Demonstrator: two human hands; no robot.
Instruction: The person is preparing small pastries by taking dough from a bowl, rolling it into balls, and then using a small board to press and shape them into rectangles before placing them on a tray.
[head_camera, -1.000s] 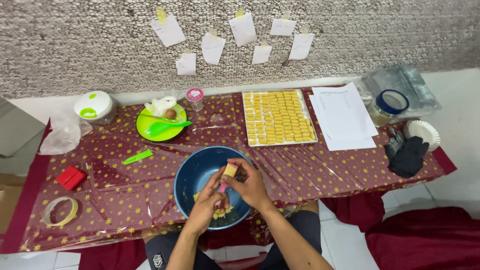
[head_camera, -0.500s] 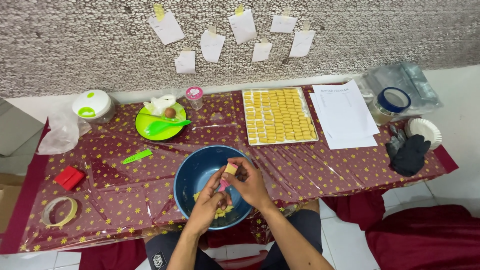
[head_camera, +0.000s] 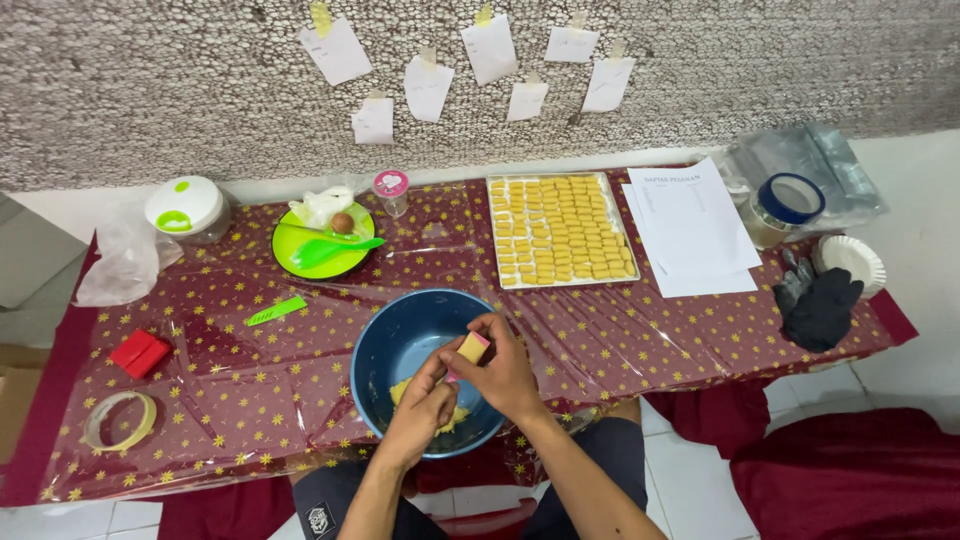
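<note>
Dough piece (head_camera: 472, 347), pale yellow and block-shaped: pinched between fingertips of right hand (head_camera: 507, 372), above the blue bowl (head_camera: 400, 340) at the near edge of the counter (head_camera: 640, 330). Right hand closed around the piece, thumb and fingers together on it. Left hand (head_camera: 423, 408) directly beside and below the right, fingers curled inward and touching the lower end of the piece and a pink-edged item there, too small to identify. Both hands over the right half of the bowl. Remaining yellow dough (head_camera: 402, 390) on the bowl floor, partly hidden under the left hand.

Counter covered by a dark red cloth with gold stars under clear plastic film. Behind the bowl, right of centre: metal tray (head_camera: 624, 235) filled with rows of small yellow dough pieces. Just right of the tray: white paper sheets (head_camera: 692, 225). Far right: jar with blue lid ring (head_camera: 786, 203), white paper plate (head_camera: 852, 262), black gloves (head_camera: 820, 305) lying near the counter edge.

Left of the tray: small clear jar with pink lid (head_camera: 391, 191), green plate (head_camera: 315, 258) carrying a green spatula (head_camera: 335, 248) and a small brown round item. Farther left: white and green lidded container (head_camera: 183, 207), clear plastic bag (head_camera: 122, 262). Nearer the front left: green flat tool (head_camera: 276, 311), red box (head_camera: 139, 352), tape roll (head_camera: 120, 420).

Paper notes (head_camera: 428, 87) taped to the wall above the counter.
</note>
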